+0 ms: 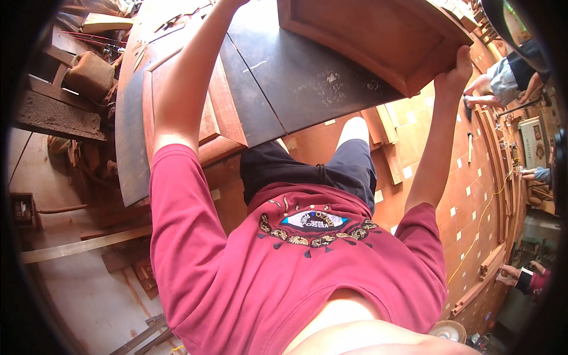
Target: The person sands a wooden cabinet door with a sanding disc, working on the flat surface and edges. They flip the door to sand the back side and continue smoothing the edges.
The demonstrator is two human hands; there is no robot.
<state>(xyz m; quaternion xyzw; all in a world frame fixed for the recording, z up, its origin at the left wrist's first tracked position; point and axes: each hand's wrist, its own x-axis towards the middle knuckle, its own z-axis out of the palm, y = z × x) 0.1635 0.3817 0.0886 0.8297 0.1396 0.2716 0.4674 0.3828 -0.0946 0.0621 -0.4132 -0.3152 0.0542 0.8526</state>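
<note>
A reddish-brown framed wooden panel [367, 44] is tilted up over the far right part of the dark tabletop [266, 83]. My right hand [454, 70] grips its right edge near the corner, thumb on the outside and fingers partly hidden. Its lower corner hangs close to the table's near edge; whether they touch I cannot tell. My left arm reaches away across the table, and the left hand [238, 2] is almost wholly cut off by the upper rim, its fingers hidden. Beneath that arm a second framed wooden panel [228, 112] lies flat on the tabletop.
Wood scraps [171, 21] litter the table's far left. Left of it stand a brown jug [89, 76] and a rough beam [59, 112]. Timber strips [387, 136] lie under the table's right side. Other people [503, 83] and long boards [500, 171] are at right on the tiled floor.
</note>
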